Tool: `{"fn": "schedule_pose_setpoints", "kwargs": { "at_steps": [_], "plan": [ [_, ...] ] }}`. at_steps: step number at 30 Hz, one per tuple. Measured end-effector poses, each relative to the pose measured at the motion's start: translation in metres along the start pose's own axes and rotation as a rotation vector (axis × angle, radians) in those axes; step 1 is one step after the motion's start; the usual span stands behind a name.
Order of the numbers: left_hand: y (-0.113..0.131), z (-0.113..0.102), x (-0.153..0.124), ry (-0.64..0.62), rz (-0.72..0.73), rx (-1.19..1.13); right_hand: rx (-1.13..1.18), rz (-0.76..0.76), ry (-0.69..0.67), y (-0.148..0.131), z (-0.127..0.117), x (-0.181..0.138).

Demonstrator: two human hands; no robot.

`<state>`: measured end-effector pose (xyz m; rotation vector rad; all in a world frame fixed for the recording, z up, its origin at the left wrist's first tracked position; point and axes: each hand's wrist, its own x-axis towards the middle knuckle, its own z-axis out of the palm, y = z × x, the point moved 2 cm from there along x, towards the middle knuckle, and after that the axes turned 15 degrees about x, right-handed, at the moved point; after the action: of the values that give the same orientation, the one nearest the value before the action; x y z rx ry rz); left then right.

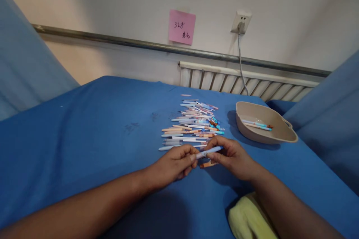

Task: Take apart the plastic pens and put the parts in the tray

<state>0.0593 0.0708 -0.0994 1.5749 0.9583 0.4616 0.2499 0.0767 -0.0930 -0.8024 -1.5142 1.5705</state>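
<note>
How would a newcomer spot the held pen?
On the blue cloth, find the spread of loose pens, left of the basin. At its near edge, the left hand and right hand grip one pen. Light blue with a darker blue right end, it alone is held; its neighbours lie loose.

A pale wall point(126, 3) rises behind, warm and light at its left end, greyer toward the middle. A metal rail point(134, 44) crosses it at a slant. Above the rail are a pink note point(181, 27) and a socket point(246, 16) — its cord point(240, 58) hangs past a white radiator point(224, 82). Blue curtains point(25, 59) flank both sides; a blue sheet point(92, 119) — creased at left — spreads below.
</note>
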Motion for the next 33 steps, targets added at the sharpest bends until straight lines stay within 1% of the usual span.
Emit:
{"fn": "schedule_pose_setpoints", "kwargs": {
  "at_steps": [5, 11, 16, 21, 24, 28, 33],
  "plan": [
    [-0.004, 0.001, 0.001, 0.107, -0.012, 0.004, -0.342, -0.130, -0.019, -0.005, -0.001, -0.001],
    [-0.004, 0.003, 0.003, 0.150, 0.006, -0.026, -0.500, -0.205, -0.015, -0.011, 0.002, -0.002],
    [-0.004, 0.001, 0.003, 0.187, 0.001, -0.033, -0.519, -0.247, -0.038, -0.012, 0.004, -0.002],
    [-0.003, 0.002, 0.002, 0.172, 0.028, -0.067, -0.521, -0.308, -0.056, -0.009, 0.001, 0.000],
    [-0.005, 0.003, 0.003, 0.161, 0.058, -0.069, -0.528, -0.311, -0.061, -0.009, 0.000, 0.000],
    [-0.008, 0.004, 0.004, 0.162, 0.062, -0.074, -0.580, -0.306, -0.060, -0.010, 0.000, 0.000],
    [-0.006, 0.006, 0.004, 0.164, 0.083, -0.081, -0.597, -0.303, -0.036, -0.010, 0.002, -0.001]
  ]
}}
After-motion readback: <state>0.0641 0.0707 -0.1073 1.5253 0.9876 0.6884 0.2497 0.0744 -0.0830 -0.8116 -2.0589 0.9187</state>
